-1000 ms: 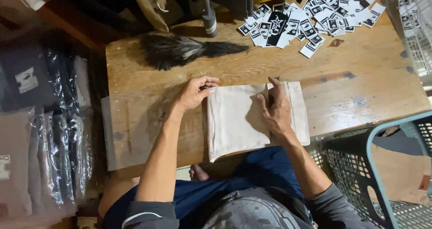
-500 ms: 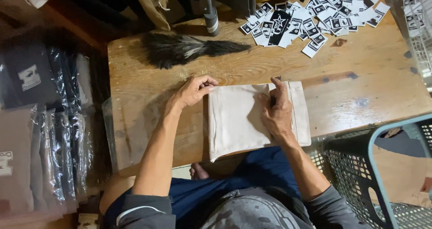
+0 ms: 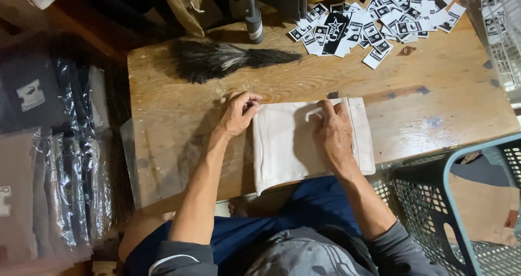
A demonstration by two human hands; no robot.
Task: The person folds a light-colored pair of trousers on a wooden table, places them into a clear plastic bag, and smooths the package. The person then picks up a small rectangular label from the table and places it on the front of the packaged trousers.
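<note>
- Clearly the folding is well along: the cream cloth [image 3: 304,143] already lies as a neat flat rectangle at the near edge of the tabletop [image 3: 179,113], its lower corner just over that edge above the person's lap
- Left hand [image 3: 239,112] sits at the cloth's left edge near the upper corner, fingers curled in and seemingly pinching the fabric there; whether they truly grip it or only press on it I cannot tell
- Right hand [image 3: 332,135] lies flat on the right half of the cloth, fingers stretched out and spread, pressing down, holding nothing
- Not yet bagged, by my reading: a clear plastic sleeve [image 3: 163,162] lies flat on the tabletop's left part, running under the left forearm toward the cloth, and I cannot tell if the cloth's edge is inside its mouth
- Paper labels [image 3: 374,21], black and white, are scattered at the far right corner, well apart from the cloth; none shows on it
- Feather duster [image 3: 217,59] lies along the far edge, untouched
- Containers: a dark mesh basket [image 3: 434,205] stands off the near right corner, with what looks like brown cloth or paper inside, hard to make out
- Bagged garments [image 3: 59,184] are stacked beyond the left edge, dark and pale ones in clear plastic, which I take as finished pieces
</note>
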